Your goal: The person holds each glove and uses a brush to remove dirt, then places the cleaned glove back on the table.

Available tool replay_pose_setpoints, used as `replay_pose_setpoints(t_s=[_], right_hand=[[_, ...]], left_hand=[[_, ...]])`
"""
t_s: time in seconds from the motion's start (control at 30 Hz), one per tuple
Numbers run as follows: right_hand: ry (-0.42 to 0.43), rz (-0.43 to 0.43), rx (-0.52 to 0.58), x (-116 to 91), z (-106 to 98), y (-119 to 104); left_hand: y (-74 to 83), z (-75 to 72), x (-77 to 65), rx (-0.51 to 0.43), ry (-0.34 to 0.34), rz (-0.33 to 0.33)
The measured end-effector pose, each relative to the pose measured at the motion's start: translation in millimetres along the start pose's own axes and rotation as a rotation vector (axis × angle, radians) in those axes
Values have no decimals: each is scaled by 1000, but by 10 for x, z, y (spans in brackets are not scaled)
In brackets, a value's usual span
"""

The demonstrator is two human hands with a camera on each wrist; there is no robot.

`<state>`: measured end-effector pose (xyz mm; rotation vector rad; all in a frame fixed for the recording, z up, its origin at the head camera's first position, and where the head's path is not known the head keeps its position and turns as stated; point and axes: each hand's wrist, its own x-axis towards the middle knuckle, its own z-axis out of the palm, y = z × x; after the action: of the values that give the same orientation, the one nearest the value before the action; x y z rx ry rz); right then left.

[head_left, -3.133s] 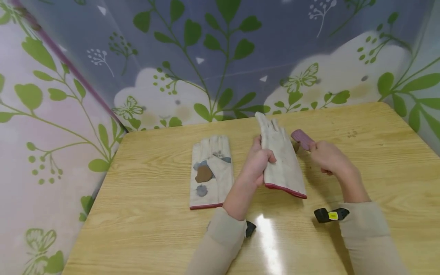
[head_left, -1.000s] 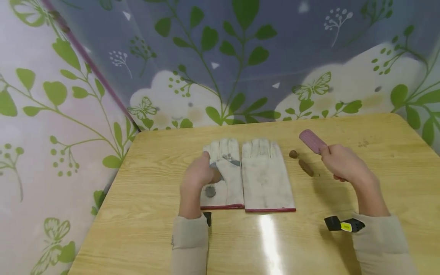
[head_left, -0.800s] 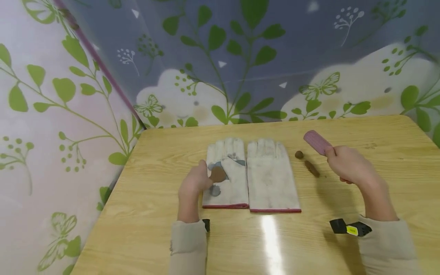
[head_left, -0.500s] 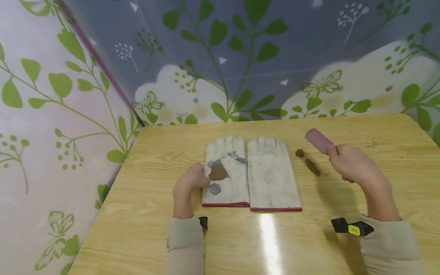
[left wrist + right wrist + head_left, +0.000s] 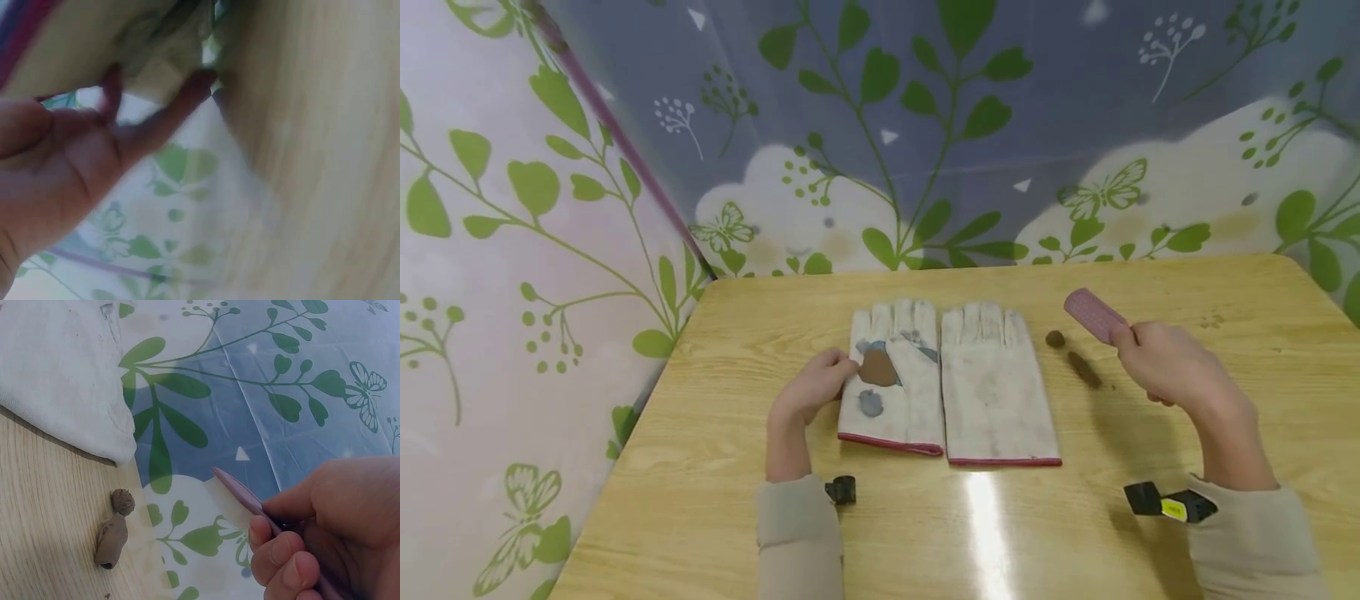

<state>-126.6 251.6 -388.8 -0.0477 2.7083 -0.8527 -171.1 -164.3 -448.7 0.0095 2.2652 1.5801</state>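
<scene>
Two off-white work gloves with red-trimmed cuffs lie side by side. My left hand [image 5: 812,385] pinches the outer edge of the left glove [image 5: 917,408], thumb on top and fingers beneath; that edge is raised off the table. Blue-grey and brown patches mark this glove. The right glove [image 5: 996,392] lies flat, plain side up. My right hand [image 5: 1172,360] holds a flat mauve piece with a textured face [image 5: 1092,313] above the table, between thumb and curled fingers. In the right wrist view the mauve piece [image 5: 240,494] looks thin and slightly curved.
A small brown ball [image 5: 1055,339] and a brown elongated piece [image 5: 1083,369] with a hollow end lie right of the gloves. The wooden table [image 5: 722,467] meets a leaf-patterned wall covering [image 5: 820,208] at the back and left.
My left hand set the right glove down beside the other, then moved to the left glove's outer edge and has begun raising it. My right hand keeps the mauve piece.
</scene>
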Motion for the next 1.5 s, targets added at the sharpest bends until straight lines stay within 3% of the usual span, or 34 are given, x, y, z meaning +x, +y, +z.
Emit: replay_pose_setpoints(t_s=[0.1, 0.27, 0.4, 0.5, 0.57, 0.67, 0.73, 0.77, 0.83, 0.93, 1.0, 1.1, 1.27, 1.4, 1.5], right_hand=[[2, -2, -1, -6, 21, 5], [-3, -1, 9, -17, 41, -4], [0, -4, 5, -20, 47, -11], [10, -8, -3, -19, 46, -10], [20, -9, -8, -18, 44, -9], [34, -10, -11, -23, 39, -11], [49, -11, -9, -34, 32, -16], [58, -12, -7, -43, 27, -21], [94, -19, 5, -62, 17, -38], [180, -49, 37, -98, 0, -77], [250, -79, 73, -132, -9, -122], [343, -126, 171, -206, -16, -222], [434, -171, 329, -415, -16, -473], [464, -256, 295, -591, 23, -669], [448, -321, 216, -671, 77, -816]], left_hand=[[-53, 6, 43, -212, -56, 7], [-128, -6, 57, -455, -61, 43], [-29, -12, -48, -650, -12, 163], [167, 40, -169, -915, -16, 277], [300, 103, -221, -1151, -107, 399], [467, 218, -246, -1478, -379, 576], [526, 297, -234, -1614, -576, 642], [545, 340, -229, -1619, -616, 680], [572, 430, -225, -1557, -607, 743], [611, 559, -234, -1341, -494, 826], [660, 637, -258, -1200, -410, 833], [756, 738, -324, -1164, -404, 745], [869, 897, -367, -1305, -435, 486], [922, 992, -360, -1392, -441, 356], [952, 1039, -364, -1319, -452, 344]])
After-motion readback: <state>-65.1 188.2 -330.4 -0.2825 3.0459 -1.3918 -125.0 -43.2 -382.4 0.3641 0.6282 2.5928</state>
